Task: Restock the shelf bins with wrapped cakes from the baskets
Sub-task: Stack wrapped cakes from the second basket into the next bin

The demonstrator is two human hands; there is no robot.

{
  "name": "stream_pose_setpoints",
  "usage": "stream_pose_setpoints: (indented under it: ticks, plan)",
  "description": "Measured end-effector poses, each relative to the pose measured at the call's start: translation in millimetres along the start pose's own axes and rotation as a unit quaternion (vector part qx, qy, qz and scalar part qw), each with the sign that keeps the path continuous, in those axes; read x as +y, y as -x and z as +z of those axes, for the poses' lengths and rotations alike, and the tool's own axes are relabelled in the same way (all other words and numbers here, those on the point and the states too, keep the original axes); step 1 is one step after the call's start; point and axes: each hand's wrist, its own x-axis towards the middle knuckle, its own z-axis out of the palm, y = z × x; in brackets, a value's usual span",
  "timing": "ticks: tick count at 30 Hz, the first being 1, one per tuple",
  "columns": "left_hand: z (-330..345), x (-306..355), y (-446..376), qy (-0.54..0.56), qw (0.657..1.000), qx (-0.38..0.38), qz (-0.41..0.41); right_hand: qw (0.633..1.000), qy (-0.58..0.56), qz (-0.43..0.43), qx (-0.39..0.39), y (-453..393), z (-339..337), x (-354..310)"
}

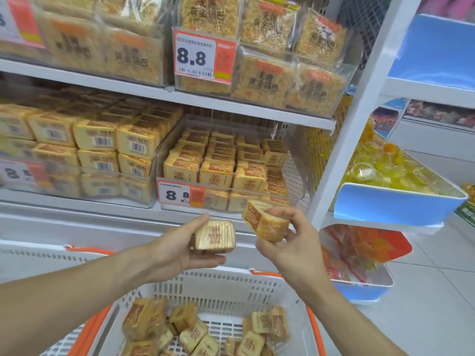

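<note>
Head view: your left hand (185,246) and right hand (288,237) each grasp wrapped cakes (215,237) above the basket (231,283), below the shelf bin (295,176).

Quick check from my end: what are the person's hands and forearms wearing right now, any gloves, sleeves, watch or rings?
Nothing visible. The left hand and right hand are bare, without gloves or rings showing. Both forearms are uncovered down to the frame edge: no sleeves, watch or wristband in view.

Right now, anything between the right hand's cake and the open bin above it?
Head view: only the bin's clear front wall and the shelf edge. The cake in the right hand sits just below them.
</note>
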Motion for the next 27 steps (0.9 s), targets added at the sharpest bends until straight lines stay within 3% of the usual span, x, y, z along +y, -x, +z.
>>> stream_pose_setpoints:
  ticks: [3,19,27]
  plan:
    - [10.1,0.9,1.7,0.038,0.999,-0.026,-0.008,1.000,-0.015,0.012,-0.023,1.3,6.0,4.3]
    - [32.0,1.6,11.5,0.070,0.995,-0.029,0.062,0.999,-0.016,-0.022,0.016,-2.0,-9.7,6.5]
    - [38.7,-1.6,15.2,0.069,0.995,-0.041,0.054,0.976,0.210,-0.049,-0.008,-0.6,-18.9,-2.2]
